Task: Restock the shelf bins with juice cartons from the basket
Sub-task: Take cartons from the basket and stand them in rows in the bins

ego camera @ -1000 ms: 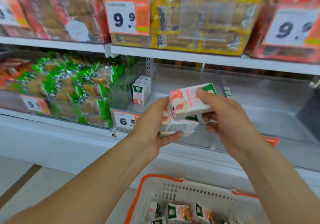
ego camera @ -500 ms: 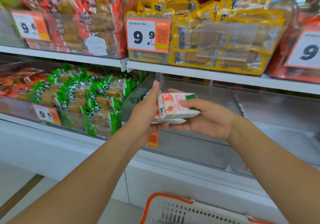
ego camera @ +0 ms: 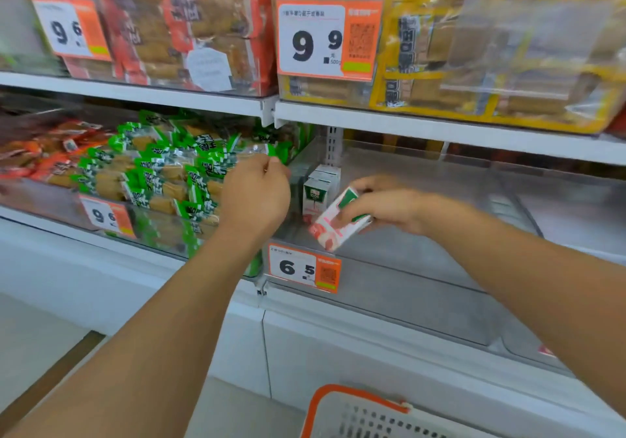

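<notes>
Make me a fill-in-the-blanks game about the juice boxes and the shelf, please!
1. The right hand holds a tilted juice carton that is mostly ____ in colour.
2. The price tag on the clear bin reads 6 and ____.
3. The cartons already in the bin stand ____.
4. The basket rim is ____.

Missing words: pink; 5; upright; orange

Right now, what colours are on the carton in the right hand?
Head view: the carton in the right hand is white and pink-red with a green corner.
</notes>
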